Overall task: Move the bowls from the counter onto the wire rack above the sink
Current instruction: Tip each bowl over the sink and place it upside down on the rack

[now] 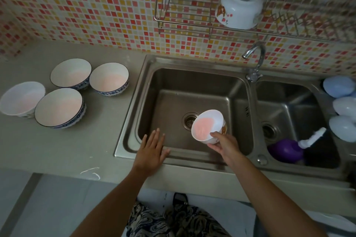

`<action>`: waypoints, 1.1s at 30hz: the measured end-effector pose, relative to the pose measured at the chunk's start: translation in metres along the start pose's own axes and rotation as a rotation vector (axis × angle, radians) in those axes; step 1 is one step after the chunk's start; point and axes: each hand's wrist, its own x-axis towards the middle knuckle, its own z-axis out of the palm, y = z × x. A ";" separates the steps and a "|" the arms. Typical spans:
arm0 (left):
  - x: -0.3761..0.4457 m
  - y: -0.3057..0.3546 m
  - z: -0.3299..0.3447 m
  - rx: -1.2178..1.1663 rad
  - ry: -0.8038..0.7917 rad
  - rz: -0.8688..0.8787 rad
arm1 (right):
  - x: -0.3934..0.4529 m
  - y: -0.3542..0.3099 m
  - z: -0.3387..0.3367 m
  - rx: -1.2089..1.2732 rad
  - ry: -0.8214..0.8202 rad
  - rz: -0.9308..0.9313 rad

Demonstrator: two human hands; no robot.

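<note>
My right hand [224, 145] grips a white bowl with a flower pattern [207, 126] by its lower rim, tilted, over the left sink basin [169, 102]. My left hand [152, 148] hovers flat with straight fingers over the sink's front left edge and holds nothing. Several white bowls stand upright on the counter [67, 150] at the left: one plain white [21, 98] and three with blue patterned rims [58, 107] [70, 72] [108, 78]. On the wire rack [183, 17] above the sink, one white flowered bowl [239, 7] lies upside down.
A curved tap [254, 57] stands between the two basins, below the rack. The right basin holds a purple bottle [287, 150] and a white brush. Pale blue and white lids or dishes [339, 86] lean at the sink's right edge. A mosaic tile wall is behind.
</note>
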 end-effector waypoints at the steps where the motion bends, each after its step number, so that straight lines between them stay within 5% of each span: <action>1: 0.000 0.000 0.000 0.001 0.008 0.001 | 0.003 0.000 -0.001 -0.010 0.018 -0.008; 14: 0.006 -0.001 -0.002 -0.089 -0.077 -0.034 | 0.033 0.003 0.005 -0.362 0.131 -0.231; 28: 0.004 0.002 -0.006 -0.103 -0.088 -0.045 | 0.018 0.004 0.014 -1.065 0.138 -0.789; 33: 0.003 0.003 -0.006 -0.099 -0.077 -0.052 | 0.025 0.013 0.000 -1.517 0.096 -1.048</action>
